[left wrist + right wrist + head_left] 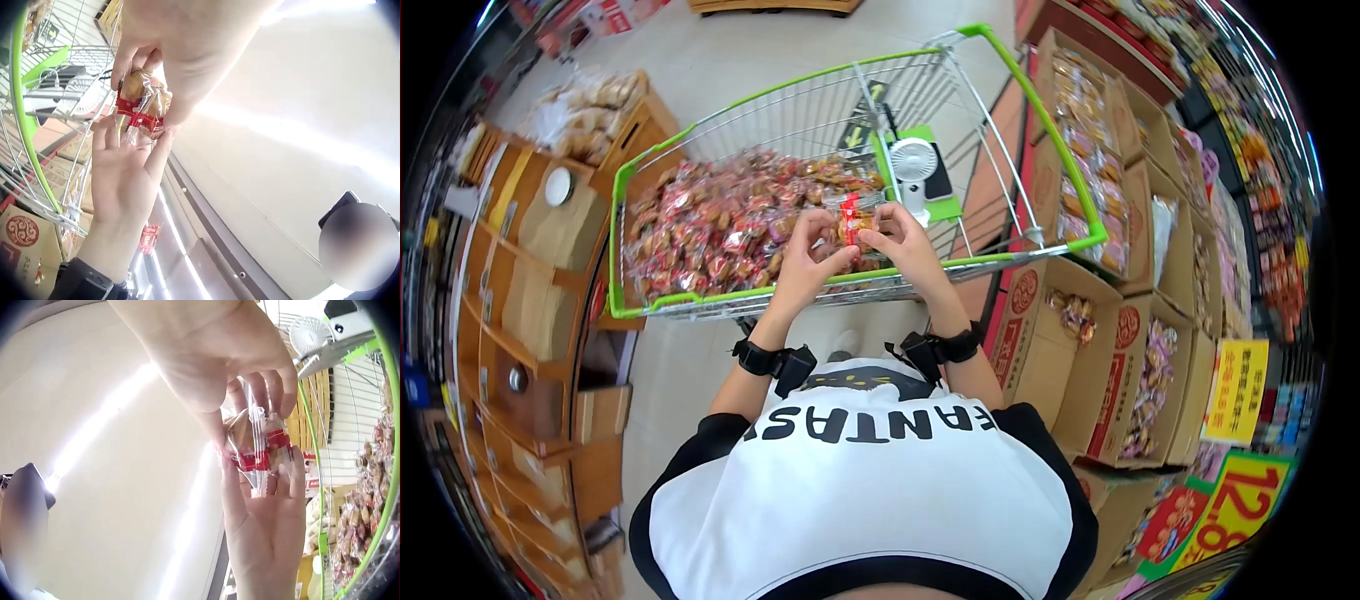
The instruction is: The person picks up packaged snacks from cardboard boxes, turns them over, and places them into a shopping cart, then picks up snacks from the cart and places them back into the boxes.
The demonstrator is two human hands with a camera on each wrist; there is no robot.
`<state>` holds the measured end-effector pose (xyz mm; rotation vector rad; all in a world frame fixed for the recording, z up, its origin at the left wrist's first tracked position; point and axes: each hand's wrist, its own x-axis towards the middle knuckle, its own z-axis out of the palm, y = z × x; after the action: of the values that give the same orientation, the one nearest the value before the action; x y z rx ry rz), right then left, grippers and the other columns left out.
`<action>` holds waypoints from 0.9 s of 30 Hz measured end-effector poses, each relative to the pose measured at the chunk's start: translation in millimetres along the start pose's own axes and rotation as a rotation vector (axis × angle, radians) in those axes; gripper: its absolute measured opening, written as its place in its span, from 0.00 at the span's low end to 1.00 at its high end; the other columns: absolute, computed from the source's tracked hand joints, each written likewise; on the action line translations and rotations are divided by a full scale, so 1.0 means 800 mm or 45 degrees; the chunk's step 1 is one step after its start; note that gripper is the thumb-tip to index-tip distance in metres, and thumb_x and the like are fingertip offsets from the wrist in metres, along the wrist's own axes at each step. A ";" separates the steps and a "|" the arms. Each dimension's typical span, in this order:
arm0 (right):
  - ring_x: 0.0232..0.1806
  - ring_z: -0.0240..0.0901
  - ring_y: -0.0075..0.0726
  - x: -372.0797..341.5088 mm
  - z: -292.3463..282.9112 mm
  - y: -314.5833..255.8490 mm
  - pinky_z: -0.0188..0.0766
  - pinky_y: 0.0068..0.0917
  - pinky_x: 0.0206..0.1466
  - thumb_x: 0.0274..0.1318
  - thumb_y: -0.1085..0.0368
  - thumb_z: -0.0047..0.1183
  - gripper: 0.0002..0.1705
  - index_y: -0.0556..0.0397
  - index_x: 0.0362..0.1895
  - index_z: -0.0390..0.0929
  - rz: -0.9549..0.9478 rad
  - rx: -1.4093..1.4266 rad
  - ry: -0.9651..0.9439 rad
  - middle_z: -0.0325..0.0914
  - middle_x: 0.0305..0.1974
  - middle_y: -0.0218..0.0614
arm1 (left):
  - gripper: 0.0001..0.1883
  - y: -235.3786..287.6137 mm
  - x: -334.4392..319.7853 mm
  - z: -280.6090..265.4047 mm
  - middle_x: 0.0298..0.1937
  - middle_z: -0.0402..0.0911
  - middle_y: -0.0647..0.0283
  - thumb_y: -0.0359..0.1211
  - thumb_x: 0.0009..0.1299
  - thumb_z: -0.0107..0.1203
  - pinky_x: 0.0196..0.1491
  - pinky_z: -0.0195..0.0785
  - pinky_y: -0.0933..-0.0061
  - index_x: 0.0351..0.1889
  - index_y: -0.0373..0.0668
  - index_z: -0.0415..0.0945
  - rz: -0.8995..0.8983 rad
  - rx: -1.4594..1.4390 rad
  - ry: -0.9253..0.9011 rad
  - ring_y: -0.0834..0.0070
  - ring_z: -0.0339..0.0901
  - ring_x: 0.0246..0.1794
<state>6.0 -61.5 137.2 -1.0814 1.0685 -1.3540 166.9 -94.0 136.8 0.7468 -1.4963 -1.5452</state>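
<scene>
Both hands hold one small clear snack packet (852,222) with a red printed band and brown pastry-like pieces inside, over the near side of a green-rimmed shopping cart (745,92). My left hand (808,262) pinches one side of it with curled fingers and thumb. On the opposite side my right hand (908,252) grips it the same way. In the left wrist view the packet (142,105) shows a seam down its middle; in the right wrist view the packet (253,447) sits between both sets of fingertips. A large heap of similar wrapped snacks (720,225) fills the cart's left part.
A white handheld fan (913,160) stands by a dark phone-like device (938,178) on the cart's green panel. Cardboard boxes (1040,340) of packaged snacks line the right. Wooden shelves (540,310) run along the left. A yellow price sign (1236,392) stands at right.
</scene>
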 end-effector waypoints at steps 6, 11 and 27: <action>0.28 0.67 0.21 0.032 0.059 0.022 0.65 0.16 0.30 0.44 0.58 0.56 0.19 0.55 0.35 0.64 0.010 -0.191 -0.158 0.68 0.25 0.29 | 0.19 0.010 -0.031 -0.047 0.40 0.64 0.65 0.23 0.55 0.54 0.42 0.62 0.82 0.42 0.41 0.58 -0.058 -0.062 0.248 0.82 0.66 0.38; 0.31 0.67 0.23 0.051 0.109 0.050 0.64 0.18 0.31 0.51 0.55 0.48 0.17 0.57 0.36 0.64 0.183 -0.297 -0.320 0.67 0.32 0.34 | 0.18 -0.007 -0.061 -0.080 0.39 0.65 0.64 0.30 0.57 0.55 0.37 0.63 0.82 0.42 0.39 0.60 -0.102 0.126 0.646 0.80 0.69 0.38; 0.39 0.71 0.29 0.116 0.201 0.064 0.69 0.20 0.38 0.55 0.59 0.42 0.20 0.60 0.47 0.63 0.560 -0.170 -0.778 0.69 0.42 0.37 | 0.16 -0.002 -0.080 -0.184 0.36 0.70 0.66 0.40 0.63 0.48 0.34 0.63 0.81 0.45 0.43 0.63 -0.486 0.175 0.793 0.81 0.68 0.37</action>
<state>170.1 -161.7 121.8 -1.1672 0.8688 -0.5509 324.1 -109.8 110.3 1.5037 -1.0303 -1.2970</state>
